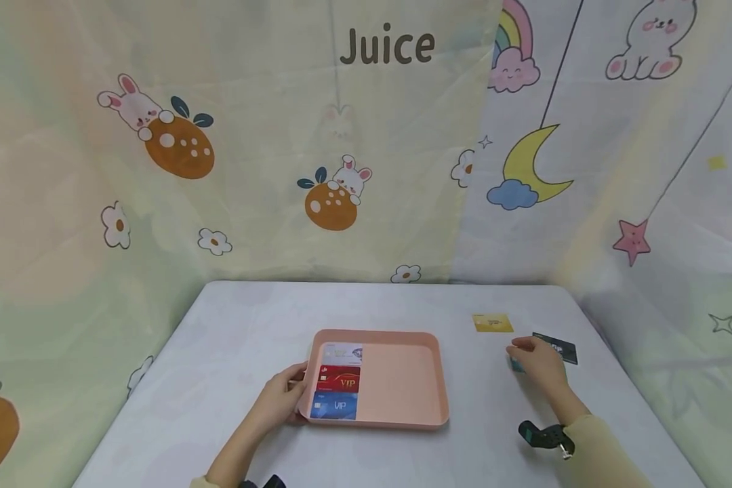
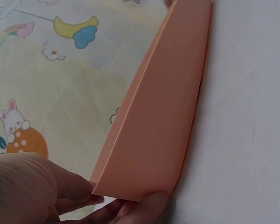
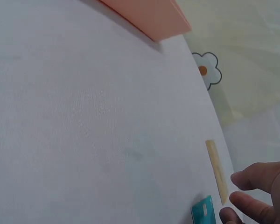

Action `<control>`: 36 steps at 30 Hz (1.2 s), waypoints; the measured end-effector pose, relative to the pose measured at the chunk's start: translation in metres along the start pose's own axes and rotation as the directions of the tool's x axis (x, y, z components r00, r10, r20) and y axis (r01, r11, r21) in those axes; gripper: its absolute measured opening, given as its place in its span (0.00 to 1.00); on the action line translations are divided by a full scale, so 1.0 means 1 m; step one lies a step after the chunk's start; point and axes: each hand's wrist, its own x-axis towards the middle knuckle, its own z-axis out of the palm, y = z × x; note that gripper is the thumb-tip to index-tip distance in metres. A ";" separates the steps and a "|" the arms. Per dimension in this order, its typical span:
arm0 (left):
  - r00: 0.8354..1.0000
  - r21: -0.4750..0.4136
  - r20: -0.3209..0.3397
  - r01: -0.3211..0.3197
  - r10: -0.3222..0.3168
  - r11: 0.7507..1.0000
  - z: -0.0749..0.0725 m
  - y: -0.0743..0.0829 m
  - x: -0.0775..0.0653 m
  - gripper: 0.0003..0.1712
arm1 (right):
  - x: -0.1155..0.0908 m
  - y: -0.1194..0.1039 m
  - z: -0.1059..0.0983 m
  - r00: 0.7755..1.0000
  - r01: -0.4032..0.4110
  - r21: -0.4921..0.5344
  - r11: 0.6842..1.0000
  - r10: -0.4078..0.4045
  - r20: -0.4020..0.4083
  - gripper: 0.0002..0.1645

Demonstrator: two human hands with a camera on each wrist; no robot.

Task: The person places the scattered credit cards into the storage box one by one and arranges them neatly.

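Observation:
My left hand (image 1: 282, 396) grips the left side of a pink tray (image 1: 402, 379), with thumb and fingers at its corner in the left wrist view. Down the tray's left side lie a silver card (image 1: 340, 353), a red VIP card (image 1: 339, 379) and a blue VIP card (image 1: 335, 406). Over at the right, my right hand (image 1: 543, 366) hovers low above a teal card (image 3: 203, 212), fingers loosely bent. The thumb and fingertips show a gap between them; whether any finger touches the teal card is hidden. Partly behind this hand lies a black card (image 1: 562, 349).
A gold card (image 1: 493, 323) lies on the white table (image 1: 250, 312) beyond the teal card, left of the black one. Printed cloth (image 1: 250, 135) hangs behind and beside the table. Each wrist wears a dark camera strap (image 1: 543, 436).

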 end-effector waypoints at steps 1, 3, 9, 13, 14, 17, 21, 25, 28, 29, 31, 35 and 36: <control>1.000 -0.001 0.002 -0.001 0.001 1.000 0.000 0.000 0.000 0.27 | -0.001 0.002 -0.004 1.000 -0.007 -0.016 1.000 0.007 -0.001 0.32; 1.000 0.003 0.001 -0.004 0.004 1.000 0.001 0.000 0.001 0.27 | -0.002 0.007 -0.012 0.999 -0.027 -0.063 0.998 0.028 0.016 0.35; 1.000 0.029 -0.012 -0.008 0.009 1.000 0.000 0.000 0.001 0.27 | -0.004 0.017 -0.027 0.996 -0.034 -0.272 0.962 0.055 0.071 0.51; 1.000 0.029 -0.013 -0.006 0.007 1.000 0.000 0.000 0.001 0.28 | -0.004 0.022 -0.024 0.996 -0.067 -0.339 0.939 0.085 0.037 0.61; 1.000 0.029 -0.013 -0.005 0.005 1.000 0.000 0.000 0.001 0.28 | -0.004 0.023 -0.022 0.996 -0.075 -0.343 0.936 0.090 0.026 0.63; 1.000 0.027 -0.014 -0.005 0.005 1.000 0.001 -0.001 0.001 0.27 | -0.002 0.025 -0.013 0.996 -0.088 -0.360 0.929 0.092 -0.008 0.67; 1.000 0.003 -0.004 0.000 0.000 1.000 0.002 -0.001 0.002 0.27 | 0.000 0.021 -0.007 0.994 -0.105 -0.382 0.918 0.095 -0.044 0.66; 1.000 -0.004 0.002 -0.001 0.001 1.000 0.002 -0.001 0.003 0.27 | 0.000 0.017 -0.009 0.995 -0.098 -0.379 0.920 0.098 -0.020 0.64; 1.000 0.008 -0.006 -0.001 0.001 1.000 0.001 -0.001 0.002 0.28 | 0.000 0.014 -0.013 0.996 -0.061 -0.357 0.932 0.081 0.041 0.66; 1.000 0.013 -0.008 -0.004 0.004 1.000 0.001 -0.001 0.001 0.28 | 0.000 0.014 -0.014 0.996 -0.043 -0.345 0.938 0.068 0.061 0.66; 1.000 0.013 -0.007 -0.004 0.004 1.000 0.001 -0.001 0.001 0.28 | 0.000 0.015 -0.015 0.995 -0.016 -0.311 0.950 0.046 0.091 0.65; 1.000 -0.004 -0.002 -0.003 0.003 1.000 0.000 -0.001 0.001 0.27 | 0.001 0.018 -0.015 0.995 0.026 -0.254 0.967 0.001 0.103 0.55; 1.000 -0.004 -0.003 -0.003 0.003 1.000 0.000 -0.001 0.001 0.27 | 0.001 0.019 -0.015 0.995 0.033 -0.245 0.969 -0.009 0.100 0.53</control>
